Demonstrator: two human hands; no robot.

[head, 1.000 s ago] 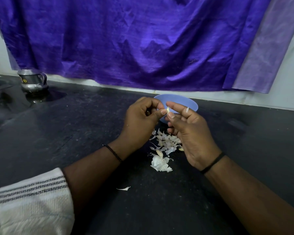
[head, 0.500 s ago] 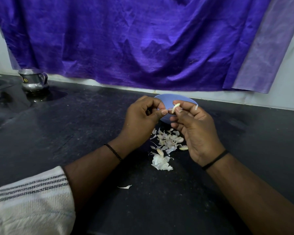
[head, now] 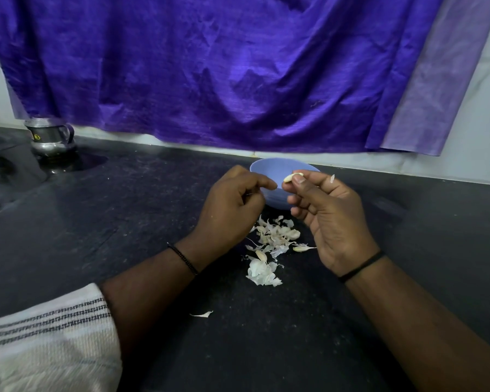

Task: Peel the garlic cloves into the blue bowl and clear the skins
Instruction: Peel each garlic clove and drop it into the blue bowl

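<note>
Dark, speckled stone tabletop (head: 125, 222) fills the lower frame; a wrinkled purple cloth (head: 209, 75) hangs across the wall in the upper frame.

Right hand (head: 331, 219), centre right: grip narrow, thumb and forefinger pinching a pale peeled garlic clove (head: 292, 176) at its lower end. The clove sits in front of the near rim of the small round light-blue bowl (head: 269, 168), which stands on the tabletop at centre, just beyond both hands. Whether the clove is over the bowl's opening cannot be told. A small white scrap of skin (head: 332, 178) clings to a finger of this hand. Thin black band at the wrist.

Left hand (head: 229, 207), centre, just left of the clove and apart from it: fingers curled inward, thumb tip against the forefinger. Whether anything is pinched there cannot be told. Thin black band at this wrist too; a white woven sleeve with dark stripes (head: 51, 335) shows at lower left.

Below the hands, between the wrists, a loose heap of papery white garlic skins (head: 272, 241) lies on the tabletop, near the bowl's base. One stray skin flake (head: 202, 314) lies apart, lower centre.

Upper left: a small shiny metal jug with a handle (head: 50, 135) stands on the tabletop against the wall.
</note>
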